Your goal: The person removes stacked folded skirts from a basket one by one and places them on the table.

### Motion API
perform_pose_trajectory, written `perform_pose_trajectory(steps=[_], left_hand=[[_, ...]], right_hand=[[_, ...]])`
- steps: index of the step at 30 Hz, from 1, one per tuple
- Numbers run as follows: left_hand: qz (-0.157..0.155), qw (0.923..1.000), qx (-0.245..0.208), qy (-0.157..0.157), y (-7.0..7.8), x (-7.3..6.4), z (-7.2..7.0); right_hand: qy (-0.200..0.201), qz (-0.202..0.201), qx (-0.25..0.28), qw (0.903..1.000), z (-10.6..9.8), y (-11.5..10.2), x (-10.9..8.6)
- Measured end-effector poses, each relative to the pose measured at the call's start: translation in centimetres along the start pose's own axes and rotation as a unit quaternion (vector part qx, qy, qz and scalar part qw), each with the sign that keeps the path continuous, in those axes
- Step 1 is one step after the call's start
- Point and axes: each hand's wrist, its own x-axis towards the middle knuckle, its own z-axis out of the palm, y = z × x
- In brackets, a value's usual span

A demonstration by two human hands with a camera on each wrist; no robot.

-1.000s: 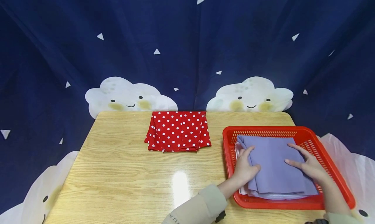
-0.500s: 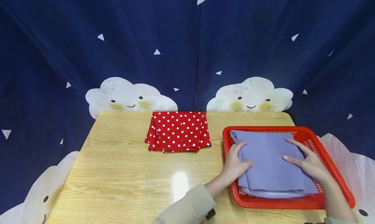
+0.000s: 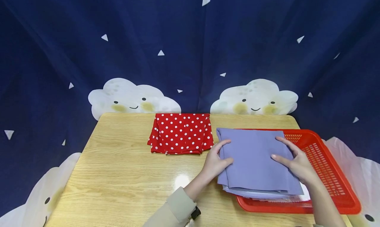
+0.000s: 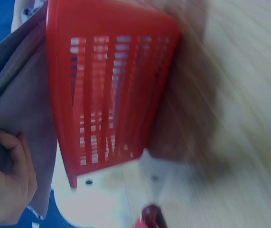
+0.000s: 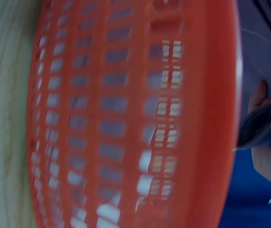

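folded lavender cloth [image 3: 255, 161] is gripped by left hand [image 3: 215, 161] and right hand [image 3: 299, 164], held partly over the red basket [image 3: 276, 208]!

Over on the wooden surface [image 3: 124, 177], a red polka-dot cloth [image 3: 182, 133] lies folded; behind hangs a navy curtain [image 3: 133, 19] with smiling clouds [image 3: 130, 93].

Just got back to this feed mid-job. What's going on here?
A person's bare left hand and right hand grip a folded purple-blue cloth by its opposite sides. It is over the red plastic basket, jutting past the left rim. Something white shows beneath its near right corner. A folded red cloth with white polka dots lies at the far edge of the wooden table.
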Motion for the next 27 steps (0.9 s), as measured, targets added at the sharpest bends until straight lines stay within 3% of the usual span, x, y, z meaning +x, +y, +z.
perform_pose_trajectory(steps=[8, 12, 16, 19, 27], left_hand=[[0.025, 0.999, 0.035, 0.007, -1.0, -0.9, -4.3], [0.034, 0.999, 0.03, 0.009, -1.3, -1.5, -6.2], [0.035, 0.9993, 0.013, 0.002, -0.3, -2.5, -8.1], [0.017, 0.9998, -0.004, -0.008, 0.3, -3.3, -9.4], [-0.046, 0.9978, -0.047, -0.003, -1.1, -4.7, -11.7]], right_hand=[[0.012, -0.024, -0.016, 0.9995, 3.7, -2.4, 0.1], [0.017, -0.023, -0.008, 0.9996, 5.7, -3.2, 0.2], [0.013, -0.021, 0.001, 0.9997, 7.6, -3.8, 0.2], [0.006, -0.019, 0.002, 0.9998, 8.9, -4.1, 0.2], [0.005, -0.024, 0.019, 0.9995, 12.1, -5.0, -0.1]])
